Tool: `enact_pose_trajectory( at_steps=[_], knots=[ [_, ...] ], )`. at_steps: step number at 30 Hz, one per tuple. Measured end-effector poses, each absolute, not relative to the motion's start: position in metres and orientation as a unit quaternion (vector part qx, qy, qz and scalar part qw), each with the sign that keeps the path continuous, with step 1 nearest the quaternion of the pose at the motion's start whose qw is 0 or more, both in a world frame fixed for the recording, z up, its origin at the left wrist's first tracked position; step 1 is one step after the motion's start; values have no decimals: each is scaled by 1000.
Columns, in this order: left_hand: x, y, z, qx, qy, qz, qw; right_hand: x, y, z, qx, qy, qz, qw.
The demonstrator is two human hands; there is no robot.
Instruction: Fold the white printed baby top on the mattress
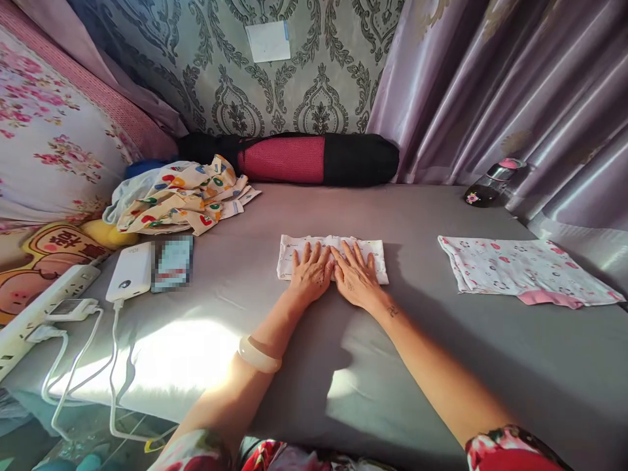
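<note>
A small white folded cloth (299, 247) with a fine print lies on the grey bed sheet (422, 340) in the middle. My left hand (310, 269) and my right hand (356, 275) both press flat on it, side by side, fingers stretched out and pointing away from me. A pale bangle sits on my left wrist. Neither hand grips anything.
A folded white-and-pink printed cloth (520, 269) lies at the right. A heap of colourful spotted clothes (181, 195) sits at the back left. A black-and-pink rolled bag (304, 159) lies along the wall. A power bank (131, 271), phone (173, 263), power strip (44, 302) and cables are at the left, a bottle (493, 182) at the far right.
</note>
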State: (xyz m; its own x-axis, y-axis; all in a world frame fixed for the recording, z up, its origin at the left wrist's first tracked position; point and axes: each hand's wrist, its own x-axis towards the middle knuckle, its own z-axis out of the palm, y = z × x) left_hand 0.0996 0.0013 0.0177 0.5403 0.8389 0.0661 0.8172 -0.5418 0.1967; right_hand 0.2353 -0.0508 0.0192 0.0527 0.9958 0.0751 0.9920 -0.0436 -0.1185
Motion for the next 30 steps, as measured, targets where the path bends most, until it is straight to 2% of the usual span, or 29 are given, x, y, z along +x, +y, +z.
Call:
enact_pose_trajectory(
  at_steps=[9, 19, 30],
  knots=[
    [101, 4, 19, 876, 475, 47, 73, 233, -49, 20, -733, -676, 27, 71],
    [101, 13, 23, 867, 482, 122, 37, 241, -38, 24, -685, -718, -4, 127],
    [100, 18, 21, 885, 457, 54, 70, 249, -28, 8, -664, -739, 45, 111]
  ],
)
